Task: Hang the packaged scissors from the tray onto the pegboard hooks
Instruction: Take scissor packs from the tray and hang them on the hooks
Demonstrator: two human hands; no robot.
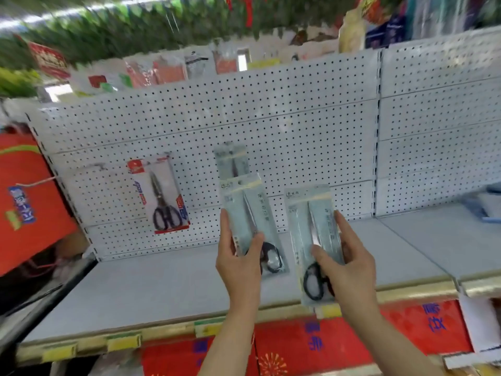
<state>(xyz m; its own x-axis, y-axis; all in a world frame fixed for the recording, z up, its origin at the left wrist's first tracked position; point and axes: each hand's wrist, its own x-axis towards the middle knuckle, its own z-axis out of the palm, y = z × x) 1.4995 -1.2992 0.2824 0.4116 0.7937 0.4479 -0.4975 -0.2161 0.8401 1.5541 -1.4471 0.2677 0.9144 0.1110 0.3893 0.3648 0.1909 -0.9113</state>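
My left hand (240,263) grips a pale blue pack of black-handled scissors (248,210) held upright in front of the white pegboard (298,126). Just behind and above it, another pale blue pack (233,161) hangs on the board. My right hand (344,261) holds a second pale blue scissors pack (309,221) upright, to the right of the first and a bit lower. A red-trimmed scissors pack (165,194) hangs on the board further left. No tray is in view.
A grey shelf (162,289) with a gold front edge and yellow price tags runs below the pegboard. An orange bag (24,196) hangs at the left. Red boxes (352,337) sit under the shelf. Assorted packs line the board's top edge (162,71).
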